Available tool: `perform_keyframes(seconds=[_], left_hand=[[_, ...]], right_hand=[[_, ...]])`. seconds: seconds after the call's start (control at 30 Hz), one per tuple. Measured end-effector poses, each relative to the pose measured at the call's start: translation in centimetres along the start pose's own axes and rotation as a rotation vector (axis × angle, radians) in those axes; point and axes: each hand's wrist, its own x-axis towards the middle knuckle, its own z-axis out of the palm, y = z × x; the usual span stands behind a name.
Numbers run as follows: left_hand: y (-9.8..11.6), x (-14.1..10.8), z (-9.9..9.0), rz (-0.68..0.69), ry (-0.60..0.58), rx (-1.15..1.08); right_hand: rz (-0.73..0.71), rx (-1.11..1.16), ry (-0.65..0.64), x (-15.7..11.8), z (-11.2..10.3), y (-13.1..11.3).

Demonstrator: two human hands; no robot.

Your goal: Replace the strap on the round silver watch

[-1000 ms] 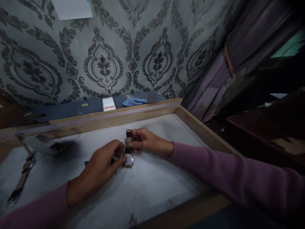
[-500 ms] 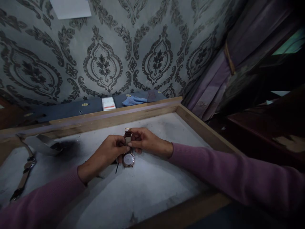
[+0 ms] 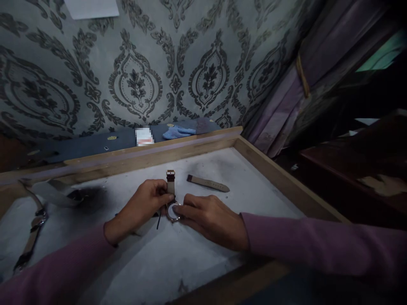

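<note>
Grey wallpaper (image 3: 136, 80) with dark scrollwork rises over a wood-edged tray (image 3: 263, 165) in a dim room, where a person in purple sleeves (image 3: 286, 235) works on a wristwatch (image 3: 171, 207) at the middle of the tray's pale floor. The left hand (image 3: 146, 201), at the near-left side of the watch, pinches the base of its strap between thumb and fingers, the gold-toned buckle (image 3: 171, 173) pointing away toward the wall. The right hand (image 3: 210, 216) comes in from the right of the watch, fingers bent and close together, tips touching the dial and edge; whether they grip it cannot be told, as the thumb is hidden. A loose strap piece (image 3: 208, 183), tan with a row of holes, lies beyond the watch and to its right, apart from both hands. A thin dark strip (image 3: 158, 221) shows just left of the watch, below the left hand. Well to the left of the watch lies a second watch (image 3: 40, 218), near a grey curved object (image 3: 52, 190). Farther beyond the watch, past the tray's edge, are a blue cloth (image 3: 179, 131) and a blurred white packet (image 3: 144, 137).
</note>
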Motion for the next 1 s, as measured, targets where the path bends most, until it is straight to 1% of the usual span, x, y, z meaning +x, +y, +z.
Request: perform_keyframes(seconds=[0.1, 0.17, 0.3, 0.47, 0.67, 0.8, 1.0], left_hand=[[0.0, -0.1, -0.1, 0.031, 0.011, 0.045], [0.1, -0.2, -0.1, 0.04, -0.008, 0.027], [0.6, -0.1, -0.3, 0.043, -0.08, -0.029], [0.4, -0.2, -0.6, 0.007, -0.069, 0.014], [-0.1, -0.1, -0.8, -0.041, -0.061, 0.052], [0.3, 0.1, -0.9, -0.071, -0.066, 0.054], [0.8, 0.2, -1.0, -0.111, -0.066, 0.051]], right_hand=[[-0.031, -0.094, 0.072, -0.1, 0.9, 0.3], [-0.059, -0.129, 0.103, -0.1, 1.1, 0.4], [-0.107, -0.166, 0.131, -0.1, 1.1, 0.5], [-0.145, -0.174, 0.177, 0.1, 1.1, 0.5], [-0.147, -0.182, 0.155, 0.1, 1.1, 0.7], [-0.175, -0.186, 0.136, 0.1, 1.1, 0.7], [-0.171, -0.17, 0.164, 0.2, 1.4, 0.8]])
